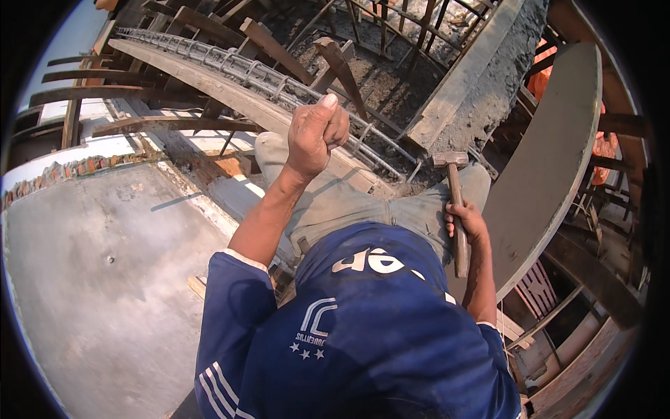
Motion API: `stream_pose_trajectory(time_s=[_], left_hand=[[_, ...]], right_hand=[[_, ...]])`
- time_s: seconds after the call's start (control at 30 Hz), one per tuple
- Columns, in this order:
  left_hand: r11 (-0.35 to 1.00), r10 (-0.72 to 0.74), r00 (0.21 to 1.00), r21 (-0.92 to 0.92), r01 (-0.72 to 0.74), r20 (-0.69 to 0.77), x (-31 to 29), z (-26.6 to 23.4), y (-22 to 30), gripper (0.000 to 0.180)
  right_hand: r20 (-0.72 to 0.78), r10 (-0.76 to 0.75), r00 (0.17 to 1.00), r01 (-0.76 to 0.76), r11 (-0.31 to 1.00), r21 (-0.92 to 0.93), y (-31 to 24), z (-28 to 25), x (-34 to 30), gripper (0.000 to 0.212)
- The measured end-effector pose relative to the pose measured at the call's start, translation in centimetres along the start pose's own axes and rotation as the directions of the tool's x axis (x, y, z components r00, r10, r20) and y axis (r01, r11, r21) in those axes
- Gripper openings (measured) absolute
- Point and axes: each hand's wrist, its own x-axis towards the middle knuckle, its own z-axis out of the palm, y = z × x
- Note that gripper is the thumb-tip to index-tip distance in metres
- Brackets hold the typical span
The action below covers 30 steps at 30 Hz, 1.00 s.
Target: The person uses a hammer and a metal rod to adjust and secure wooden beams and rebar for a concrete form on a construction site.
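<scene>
My right hand (466,222) is wrapped round the wooden handle of a hammer (455,183), whose metal head points away from me above my right thigh. The handle's lower end sticks out below the fist. Raised in front of me, my left hand (315,138) is closed with the thumb over the curled fingers. Whatever it may hold is hidden. Behind that fist, a cage of steel rebar (279,87) runs diagonally along a wooden board (209,78). My legs, in pale trousers (342,209), straddle the board's near end.
On the right stands a long curved grey panel (551,167). A rough concrete-covered beam (481,84) with a plank edge lies ahead. Several wooden props (342,73) rise beyond the rebar. At left is a smooth grey slab (105,258) with broken brick along its far edge.
</scene>
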Motion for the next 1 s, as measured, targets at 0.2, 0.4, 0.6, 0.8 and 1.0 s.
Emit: stream_pose_trajectory(time_s=[0.2,0.4,0.6,0.8,1.0], left_hand=[[0.989,-0.009,0.997,0.146,-0.002,0.078,-0.9,2.7,-0.6,0.054],[0.988,0.042,0.996,0.144,-0.052,0.076,-1.3,0.2,-3.9,0.055],[0.995,0.028,0.982,0.093,-0.046,0.189,-0.8,-2.7,-6.7,0.055],[0.979,0.096,0.990,0.168,-0.113,0.106,0.0,-4.3,-9.2,0.057],[0.983,-0.081,0.990,0.153,0.098,-0.112,-0.7,-4.5,-12.1,0.055]], right_hand=[[-0.098,-0.028,0.995,0.024,0.999,-0.034,0.2,1.3,-0.8,0.020],[-0.139,-0.054,0.989,0.032,0.987,-0.158,0.0,1.8,-0.9,0.020],[-0.138,-0.059,0.989,0.051,0.997,-0.064,0.1,1.8,-0.4,0.020],[-0.077,-0.344,0.936,0.302,0.895,-0.327,-7.3,6.4,-6.6,0.030],[0.063,-0.980,0.186,0.962,0.169,-0.217,-22.1,15.3,-20.8,0.033]])
